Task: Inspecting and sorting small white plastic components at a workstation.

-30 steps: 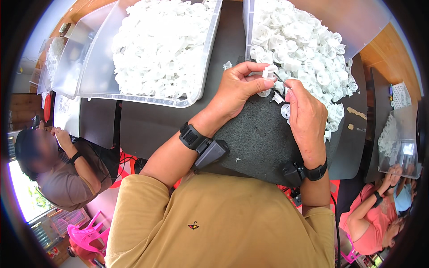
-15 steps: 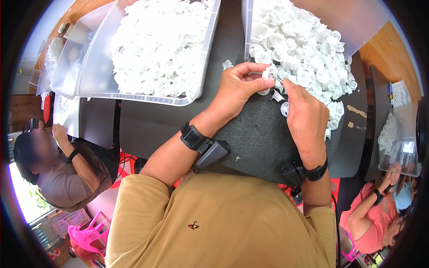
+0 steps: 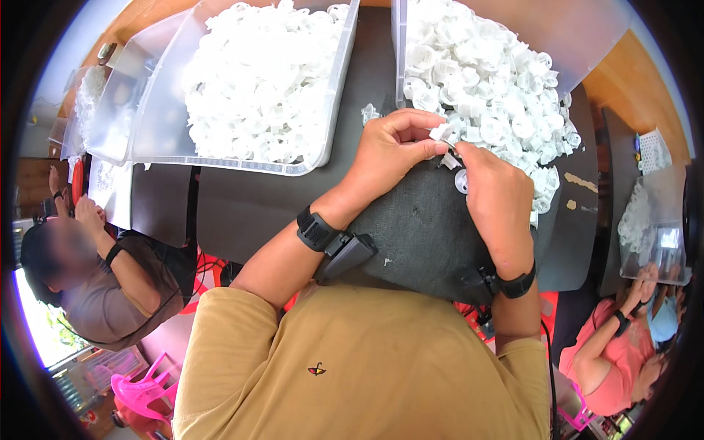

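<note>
My left hand (image 3: pixel 396 143) pinches a small white plastic part (image 3: pixel 441 133) between thumb and fingertips. Close against it is my right hand (image 3: pixel 495 183), its fingers closed round a thin metal tool whose tip meets the part; most of the tool is hidden in my grip, so its kind does not show. Below the fingertips, a round white plastic piece (image 3: pixel 461 181) lies on the dark grey mat (image 3: pixel 425 227). A heap of white plastic parts (image 3: pixel 499 88) spreads just beyond and to the right of my hands.
A clear plastic bin (image 3: pixel 293 168) full of white parts stands at the far left. Another clear bin (image 3: pixel 400 59) backs the heap. One loose part (image 3: pixel 369 113) lies between them. A person (image 3: pixel 121 271) sits at left; another person (image 3: pixel 605 359) works at right near a clear tub (image 3: pixel 667 253).
Both hands stay together at nearly the same place, the right fingers now closer to the left fingertips. The white part has turned in my grip. The person at left has raised a hand.
</note>
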Demonstrator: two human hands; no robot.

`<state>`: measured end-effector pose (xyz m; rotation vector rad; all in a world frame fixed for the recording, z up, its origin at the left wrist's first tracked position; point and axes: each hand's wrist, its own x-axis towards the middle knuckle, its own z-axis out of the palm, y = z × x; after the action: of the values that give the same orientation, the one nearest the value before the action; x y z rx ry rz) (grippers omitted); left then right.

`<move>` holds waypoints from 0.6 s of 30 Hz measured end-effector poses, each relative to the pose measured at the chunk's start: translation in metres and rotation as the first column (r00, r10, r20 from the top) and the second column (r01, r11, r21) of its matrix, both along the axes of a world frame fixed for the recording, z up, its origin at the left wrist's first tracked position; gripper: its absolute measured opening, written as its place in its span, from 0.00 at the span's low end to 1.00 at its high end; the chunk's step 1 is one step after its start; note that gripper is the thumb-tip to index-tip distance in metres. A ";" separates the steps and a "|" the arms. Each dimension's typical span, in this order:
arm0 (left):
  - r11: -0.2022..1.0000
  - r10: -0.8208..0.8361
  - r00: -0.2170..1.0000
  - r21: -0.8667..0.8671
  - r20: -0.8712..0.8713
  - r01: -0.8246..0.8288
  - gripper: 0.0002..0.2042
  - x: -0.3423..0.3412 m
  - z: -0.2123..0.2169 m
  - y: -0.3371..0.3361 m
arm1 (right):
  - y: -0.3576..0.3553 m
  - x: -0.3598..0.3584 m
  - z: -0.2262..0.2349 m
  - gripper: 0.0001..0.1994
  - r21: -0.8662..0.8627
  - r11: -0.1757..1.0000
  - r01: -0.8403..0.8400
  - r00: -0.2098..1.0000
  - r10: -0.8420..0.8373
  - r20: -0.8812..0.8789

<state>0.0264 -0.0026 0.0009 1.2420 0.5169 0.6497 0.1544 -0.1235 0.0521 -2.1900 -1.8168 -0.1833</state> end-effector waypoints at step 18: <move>0.972 -0.193 0.968 -0.107 0.159 0.211 0.18 0.000 0.007 -0.004 | 0.008 0.025 -0.006 0.05 0.115 0.993 0.040 0.297 0.098 -0.950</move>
<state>0.0265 -0.0063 0.0082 1.1031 0.2976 0.5240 0.1792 -0.1154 0.0459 -1.4963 -1.0259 0.8694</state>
